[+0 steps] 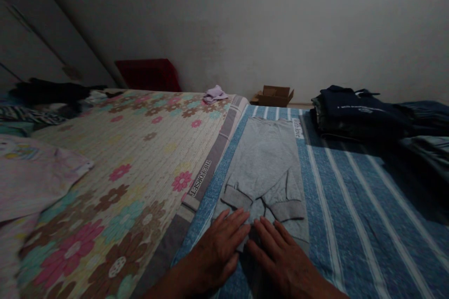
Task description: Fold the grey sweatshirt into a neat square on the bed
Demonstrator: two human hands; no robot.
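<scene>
A grey long-sleeved top (270, 154) lies lengthwise on the blue striped bed cover (319, 196). Its sleeves are folded inward, and both cuffs point toward me near the bottom end. My left hand (224, 238) rests with fingers stretched out on the near left part of the grey cloth. Beside it, my right hand (277, 247) lies flat on the near right part, fingers extended. The two hands are close together, and neither grips the fabric. They partly hide the near edge of the garment.
A floral quilt (140, 149) covers the left side, with a pink garment (38, 168) and a dark clothes pile (52, 91) on it. Folded dark clothes (354, 107) are stacked at right. A small lilac cloth (214, 94) and an open cardboard box (275, 96) are near the wall.
</scene>
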